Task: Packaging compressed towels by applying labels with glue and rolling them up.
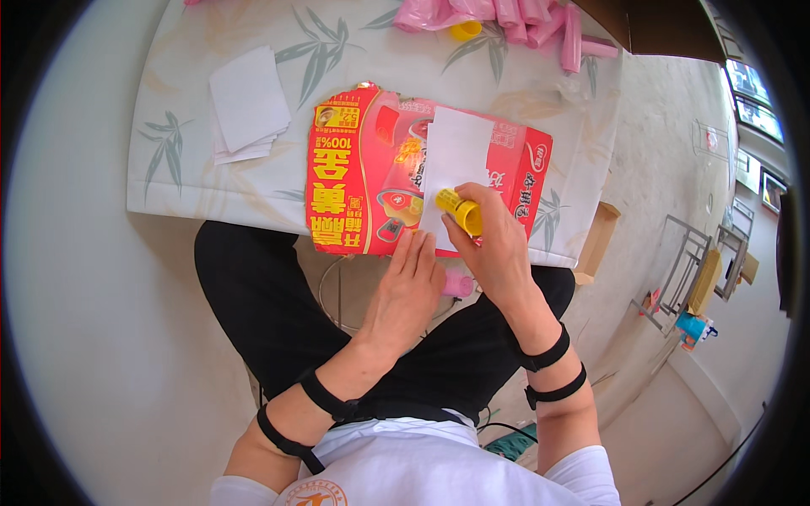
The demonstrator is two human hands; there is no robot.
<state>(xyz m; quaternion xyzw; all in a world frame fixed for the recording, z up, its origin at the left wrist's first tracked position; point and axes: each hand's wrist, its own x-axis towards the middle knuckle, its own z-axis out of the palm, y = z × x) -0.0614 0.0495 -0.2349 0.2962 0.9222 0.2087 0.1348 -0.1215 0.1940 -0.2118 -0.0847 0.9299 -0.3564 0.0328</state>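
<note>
My right hand (495, 240) grips a yellow glue stick (462, 211), tilted with its far end against a white sheet of paper (456, 143). The sheet lies lengthwise on a red and yellow printed cardboard piece (346, 177) at the table's near edge. My left hand (405, 274) has its fingers stretched out, their tips by the sheet's lower left corner and the cardboard's near edge. Nothing shows in that hand. The lower end of the sheet is partly hidden by my hands.
A stack of white paper sheets (249, 101) lies left on the patterned tablecloth (211, 181). Several pink rolls (531, 21) and a yellow round piece (466, 31) lie at the far edge, beside a brown box (654, 25). Below the table is a pink roll (457, 282).
</note>
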